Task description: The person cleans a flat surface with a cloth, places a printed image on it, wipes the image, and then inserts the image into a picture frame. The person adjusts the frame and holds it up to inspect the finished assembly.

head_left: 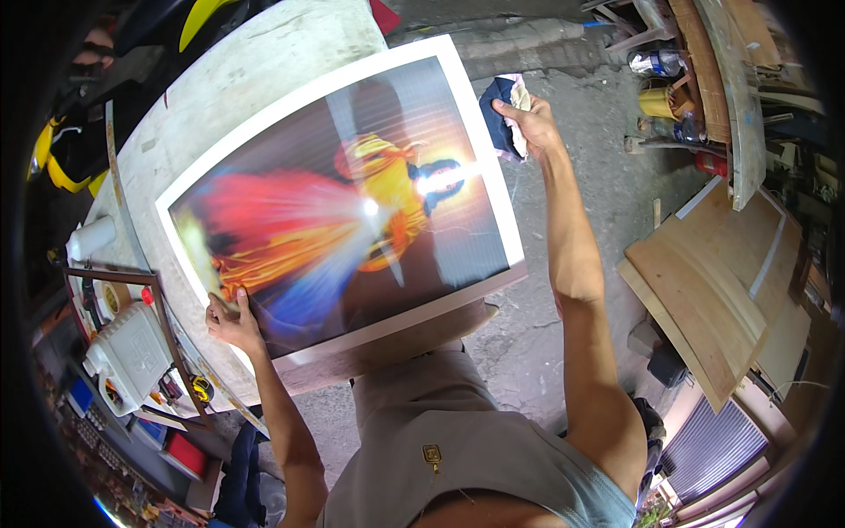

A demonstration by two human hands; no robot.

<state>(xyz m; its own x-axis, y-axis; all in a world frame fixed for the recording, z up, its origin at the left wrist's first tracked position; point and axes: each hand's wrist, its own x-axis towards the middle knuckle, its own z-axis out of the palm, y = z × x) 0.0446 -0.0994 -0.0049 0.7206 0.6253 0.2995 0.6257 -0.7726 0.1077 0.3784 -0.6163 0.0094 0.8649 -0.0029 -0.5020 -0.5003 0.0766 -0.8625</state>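
Observation:
A large framed picture (299, 202) with a white border and a glossy, ribbed-looking surface lies tilted across the worktable in front of me. It shows a figure in yellow and orange robes, turned sideways, with bright glare on it. My left hand (234, 322) grips the frame at its near left corner, thumb on the picture's face and fingers at the outer edge. Out past the frame's right side, my right hand (537, 126) is closed on a folded cloth (503, 114), dark blue with a pale pinkish part. The cloth is held over the floor, apart from the picture.
The pale worktable (264, 66) extends behind and left of the picture. A white case (130, 356), a tape measure (202, 388) and a white bottle (91, 238) sit at the left. Plywood sheets (704, 290) lean at the right, below a shelf with a yellow container (658, 102).

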